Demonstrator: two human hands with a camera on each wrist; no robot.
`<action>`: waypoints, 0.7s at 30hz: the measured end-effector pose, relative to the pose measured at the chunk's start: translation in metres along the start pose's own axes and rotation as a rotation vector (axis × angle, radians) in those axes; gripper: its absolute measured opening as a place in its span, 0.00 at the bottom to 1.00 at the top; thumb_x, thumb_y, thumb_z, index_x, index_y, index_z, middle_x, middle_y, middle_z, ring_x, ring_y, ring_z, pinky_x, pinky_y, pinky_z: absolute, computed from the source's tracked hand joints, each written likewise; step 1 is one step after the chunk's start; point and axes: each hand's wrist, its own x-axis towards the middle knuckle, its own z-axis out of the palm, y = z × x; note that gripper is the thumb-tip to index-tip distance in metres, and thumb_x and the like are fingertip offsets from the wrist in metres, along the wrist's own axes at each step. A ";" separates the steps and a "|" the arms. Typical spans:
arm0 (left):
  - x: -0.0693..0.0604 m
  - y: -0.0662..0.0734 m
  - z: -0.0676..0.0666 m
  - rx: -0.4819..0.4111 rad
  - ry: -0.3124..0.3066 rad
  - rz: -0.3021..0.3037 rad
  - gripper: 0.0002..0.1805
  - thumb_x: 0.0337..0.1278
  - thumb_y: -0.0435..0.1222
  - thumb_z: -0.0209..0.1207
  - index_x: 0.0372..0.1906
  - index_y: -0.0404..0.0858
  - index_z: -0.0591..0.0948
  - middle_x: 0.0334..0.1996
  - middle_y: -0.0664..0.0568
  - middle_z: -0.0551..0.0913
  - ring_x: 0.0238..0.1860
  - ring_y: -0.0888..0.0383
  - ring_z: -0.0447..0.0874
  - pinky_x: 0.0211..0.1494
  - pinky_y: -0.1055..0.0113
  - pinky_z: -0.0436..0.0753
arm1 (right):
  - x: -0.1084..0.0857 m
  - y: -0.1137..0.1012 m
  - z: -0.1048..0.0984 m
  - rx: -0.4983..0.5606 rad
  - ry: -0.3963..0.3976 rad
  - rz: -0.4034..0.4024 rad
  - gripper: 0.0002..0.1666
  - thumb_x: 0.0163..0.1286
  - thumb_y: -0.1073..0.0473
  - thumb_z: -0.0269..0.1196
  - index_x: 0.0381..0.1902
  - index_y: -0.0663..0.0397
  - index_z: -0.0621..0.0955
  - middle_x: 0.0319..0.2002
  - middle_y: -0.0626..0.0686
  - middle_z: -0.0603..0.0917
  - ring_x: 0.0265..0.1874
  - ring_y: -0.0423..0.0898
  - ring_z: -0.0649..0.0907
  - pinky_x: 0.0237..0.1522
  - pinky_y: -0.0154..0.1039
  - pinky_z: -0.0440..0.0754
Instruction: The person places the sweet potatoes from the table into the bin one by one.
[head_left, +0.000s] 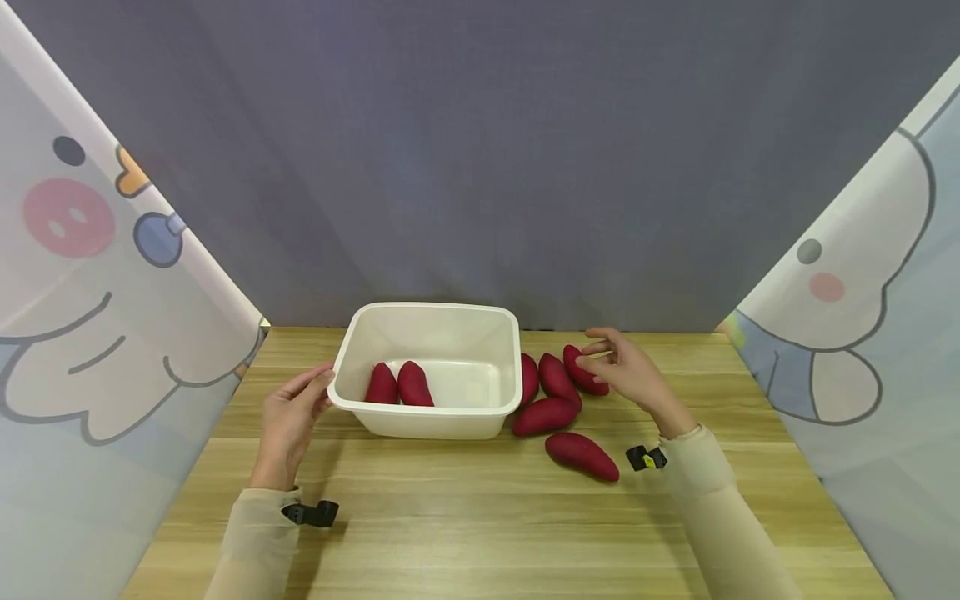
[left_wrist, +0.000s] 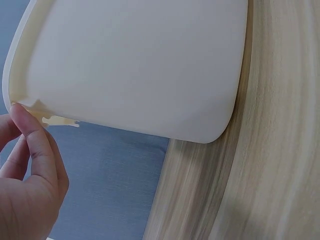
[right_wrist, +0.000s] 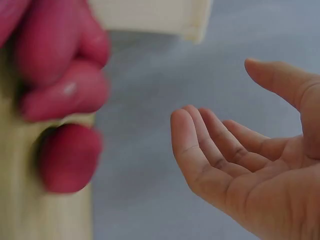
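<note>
A white plastic basin [head_left: 420,423] stands on the wooden table with two red sweet potatoes [head_left: 414,385] inside, toward its left. At its left rim, my left hand [head_left: 288,421] pinches the edge between thumb and fingers; the left wrist view shows the thumb on the rim corner. My right hand [head_left: 636,377] hovers over the farthest right sweet potato [head_left: 583,372], fingers spread and holding nothing. In the right wrist view a gap separates its fingers from the sweet potatoes [right_wrist: 70,157]. Several lie right of the basin, some touching, and one [head_left: 582,456] lies apart nearer the front.
A grey cloth wall [head_left: 480,167] rises behind the table [head_left: 450,533]. Cartoon-printed panels flank it at left [head_left: 90,317] and right [head_left: 862,300]. Small black wrist cameras sit at both sleeves, the right one [head_left: 647,457] near the front sweet potato.
</note>
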 end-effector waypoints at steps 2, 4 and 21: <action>0.000 0.000 0.001 0.000 0.002 0.002 0.12 0.60 0.31 0.69 0.47 0.31 0.88 0.35 0.53 0.88 0.27 0.63 0.82 0.33 0.74 0.84 | -0.003 0.011 -0.004 0.006 0.028 0.012 0.38 0.73 0.56 0.65 0.72 0.66 0.63 0.59 0.72 0.75 0.49 0.63 0.80 0.39 0.38 0.86; 0.000 0.000 0.001 0.001 0.002 0.004 0.13 0.60 0.31 0.69 0.48 0.30 0.87 0.35 0.53 0.88 0.27 0.63 0.82 0.33 0.75 0.84 | -0.004 0.023 -0.006 0.005 0.054 0.026 0.38 0.73 0.57 0.65 0.72 0.68 0.63 0.59 0.72 0.75 0.49 0.64 0.80 0.41 0.41 0.86; 0.000 0.000 -0.001 -0.004 -0.012 0.011 0.10 0.60 0.31 0.69 0.46 0.33 0.89 0.36 0.54 0.88 0.27 0.64 0.82 0.32 0.75 0.84 | 0.008 0.102 -0.006 0.170 0.011 0.236 0.48 0.71 0.52 0.65 0.72 0.78 0.55 0.65 0.78 0.63 0.57 0.65 0.75 0.50 0.48 0.85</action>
